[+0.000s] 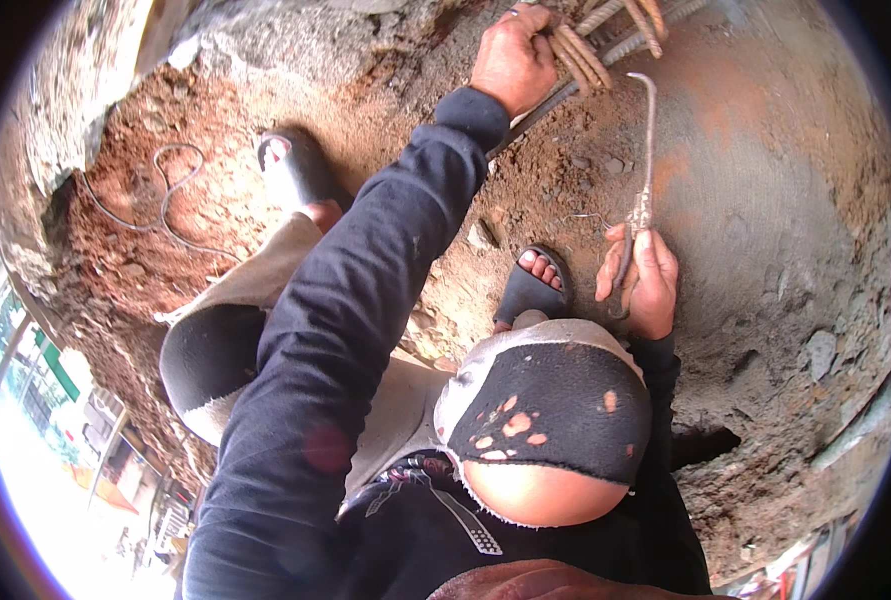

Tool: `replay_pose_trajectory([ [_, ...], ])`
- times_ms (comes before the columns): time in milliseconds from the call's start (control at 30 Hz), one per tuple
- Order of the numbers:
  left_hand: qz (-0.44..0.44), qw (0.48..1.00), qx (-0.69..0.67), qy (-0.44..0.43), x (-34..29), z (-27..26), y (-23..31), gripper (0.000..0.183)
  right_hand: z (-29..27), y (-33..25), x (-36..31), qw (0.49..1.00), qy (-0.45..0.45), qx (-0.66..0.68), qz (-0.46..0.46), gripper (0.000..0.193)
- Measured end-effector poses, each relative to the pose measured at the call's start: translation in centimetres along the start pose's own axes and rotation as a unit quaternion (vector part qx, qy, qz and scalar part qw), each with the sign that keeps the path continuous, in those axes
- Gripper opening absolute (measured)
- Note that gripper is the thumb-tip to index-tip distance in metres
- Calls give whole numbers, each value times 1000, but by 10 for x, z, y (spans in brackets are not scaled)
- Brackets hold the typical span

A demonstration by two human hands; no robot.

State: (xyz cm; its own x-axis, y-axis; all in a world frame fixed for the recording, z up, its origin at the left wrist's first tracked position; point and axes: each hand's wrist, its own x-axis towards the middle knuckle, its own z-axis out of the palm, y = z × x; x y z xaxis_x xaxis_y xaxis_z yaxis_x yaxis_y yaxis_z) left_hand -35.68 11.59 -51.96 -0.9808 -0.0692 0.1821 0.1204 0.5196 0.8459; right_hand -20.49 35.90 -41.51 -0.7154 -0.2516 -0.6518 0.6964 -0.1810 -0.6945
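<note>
At the top of the head view, my left hand (513,62) is closed around the edge of a bundle of rusty bent rebar rods (580,58). Its fingertips are partly hidden behind the rods. Longer ribbed rebar (547,108) runs diagonally beneath that hand. To the right, my right hand (651,285) grips a rebar tying hook (649,150) by its handle. The hook's thin shaft points away from me, and its curved tip is just short of the rods, apart from them. A thin bit of wire (593,215) shows beside the right hand.
Loose reddish soil and stones lie around my sandaled feet (535,290). A looped wire (165,190) rests on the dirt at the left. A grey soil slope (755,210) rises at the right, with a dark hole (703,447) near my right arm.
</note>
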Motion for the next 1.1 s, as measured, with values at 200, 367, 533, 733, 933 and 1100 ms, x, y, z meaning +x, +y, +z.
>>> replay_pose_trajectory([
  [200,-86,994,-67,26,-2,13,-3,23,-2,-25,0,999,9,-47,26,31],
  [367,-201,975,-91,-32,2,11,-14,34,10,-18,-13,996,2,-56,67,29],
  [533,-211,975,-58,-46,11,40,-42,37,12,-13,-17,992,15,-83,97,31],
  [733,-191,979,-5,-73,16,68,-101,33,18,-19,-20,992,13,-95,80,29],
  [933,-26,877,261,-402,27,66,-120,33,29,-30,-16,973,42,-224,42,33],
  [1100,-134,910,178,-351,25,50,-83,35,38,-51,-14,914,79,-398,0,40],
])
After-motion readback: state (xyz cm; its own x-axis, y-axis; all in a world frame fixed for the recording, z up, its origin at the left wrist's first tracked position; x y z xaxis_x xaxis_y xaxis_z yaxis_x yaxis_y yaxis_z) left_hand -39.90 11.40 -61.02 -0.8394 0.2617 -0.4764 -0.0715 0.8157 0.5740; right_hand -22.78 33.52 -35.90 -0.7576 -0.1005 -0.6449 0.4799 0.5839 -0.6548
